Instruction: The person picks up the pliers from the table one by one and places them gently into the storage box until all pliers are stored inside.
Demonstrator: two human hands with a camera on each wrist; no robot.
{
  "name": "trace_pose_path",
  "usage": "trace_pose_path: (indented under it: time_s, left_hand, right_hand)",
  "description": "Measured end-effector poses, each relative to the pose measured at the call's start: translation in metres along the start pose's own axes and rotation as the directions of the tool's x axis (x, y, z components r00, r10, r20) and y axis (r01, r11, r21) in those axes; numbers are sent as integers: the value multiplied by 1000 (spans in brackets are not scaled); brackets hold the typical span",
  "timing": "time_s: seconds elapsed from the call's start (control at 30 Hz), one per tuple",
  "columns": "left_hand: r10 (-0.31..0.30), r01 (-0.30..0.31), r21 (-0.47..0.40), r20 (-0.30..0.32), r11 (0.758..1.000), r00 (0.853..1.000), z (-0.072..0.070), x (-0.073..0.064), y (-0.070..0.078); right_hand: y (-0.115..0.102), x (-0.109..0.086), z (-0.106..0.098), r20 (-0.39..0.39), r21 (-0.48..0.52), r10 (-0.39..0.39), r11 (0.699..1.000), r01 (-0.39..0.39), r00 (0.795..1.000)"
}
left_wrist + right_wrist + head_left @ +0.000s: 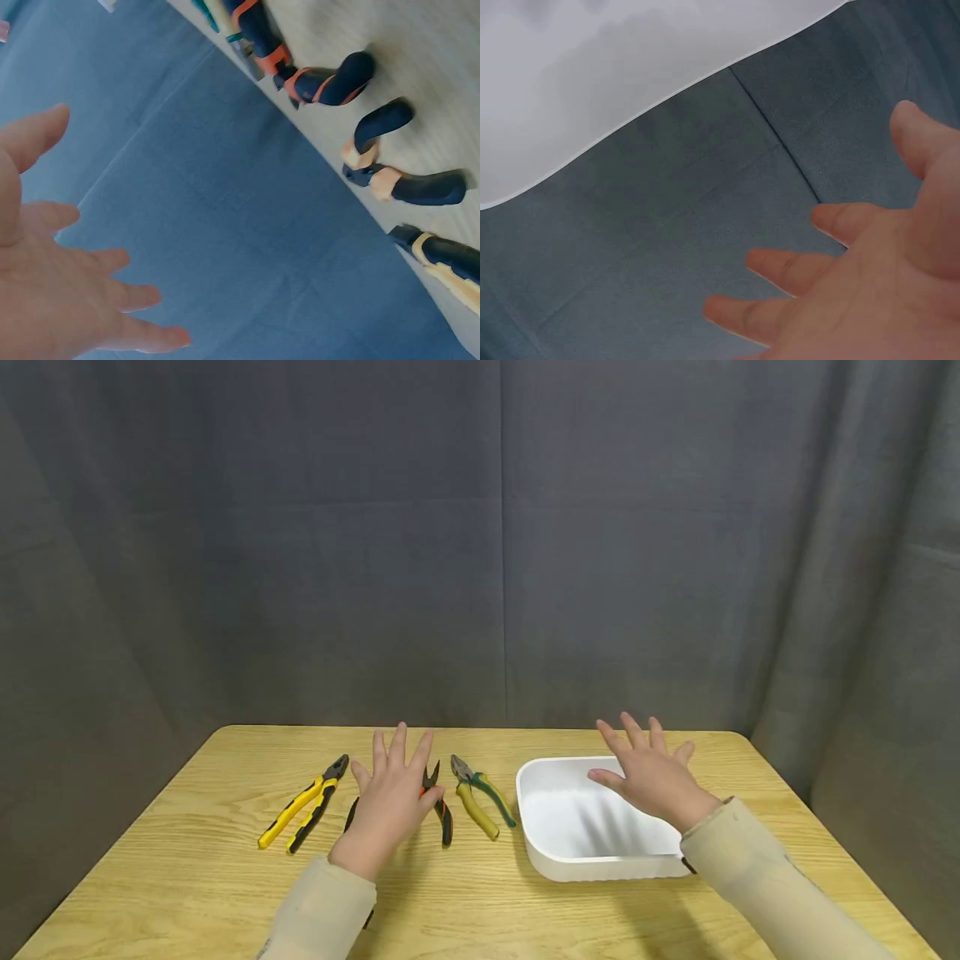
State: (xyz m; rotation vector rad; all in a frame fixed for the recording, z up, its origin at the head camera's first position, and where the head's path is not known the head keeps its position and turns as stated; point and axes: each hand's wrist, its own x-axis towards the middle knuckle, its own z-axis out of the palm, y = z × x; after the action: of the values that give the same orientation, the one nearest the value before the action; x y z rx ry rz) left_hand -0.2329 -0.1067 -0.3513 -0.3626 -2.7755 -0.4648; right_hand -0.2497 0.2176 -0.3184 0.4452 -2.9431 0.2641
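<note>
The left hand (388, 800) and right hand (651, 775) hover, fingers (397, 747) apart; the pliers (327, 783) lie spaced beside the tub (607, 869), perhaps keeping each reachable.

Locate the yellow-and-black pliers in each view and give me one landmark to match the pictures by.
Head: yellow-and-black pliers lie left of centre on the table, to the left of the left hand.
Left wrist: at the lower right, cut off by the right edge.
Right wrist: not in it.
Shared landmark: the dark curtain, which shows in all three views.
</note>
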Motion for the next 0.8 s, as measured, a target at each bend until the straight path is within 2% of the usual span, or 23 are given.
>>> trace_pose_path:
  time_s: [0.3, 0.53, 0.63, 0.8]
  left_hand:
    - [42, -42, 11, -40, 999, 998, 3, -6, -14]
    - [83, -79, 70, -52, 994, 995, -1, -13, -29]
    - [74, -71, 50, -61, 996, 995, -3, -17, -35]
    - [56, -60, -35, -102, 998, 993, -7, -22, -43]
  right_hand:
    - [8, -3, -2, 2, 5, 35, 999, -35, 999]
    - [22, -9, 1, -92, -91, 71, 993, -79, 993]
    - [27, -12, 4, -125, -107, 76, 990, -90, 989]
    - [36, -16, 7, -187, -137, 69, 986, -95, 980]
